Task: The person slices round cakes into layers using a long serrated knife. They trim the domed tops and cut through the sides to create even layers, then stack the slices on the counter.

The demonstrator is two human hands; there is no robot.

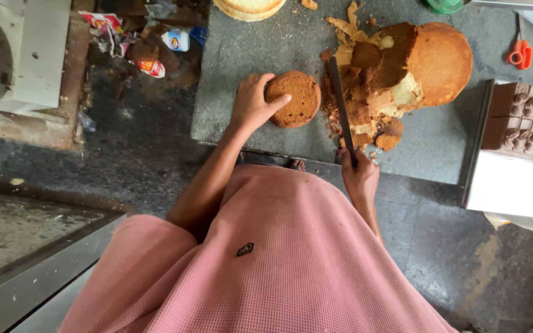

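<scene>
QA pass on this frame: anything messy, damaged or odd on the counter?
Yes. Torn cake scraps and crumbs are heaped beside the knife in the right hand. Wrappers litter the floor. The small round cake under the left hand looks intact.

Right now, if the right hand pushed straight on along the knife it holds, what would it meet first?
The right hand points its long knife up the counter, so it would likely meet the pile of cake scraps first; the blade already lies against its left edge, though depth is unclear.
</scene>
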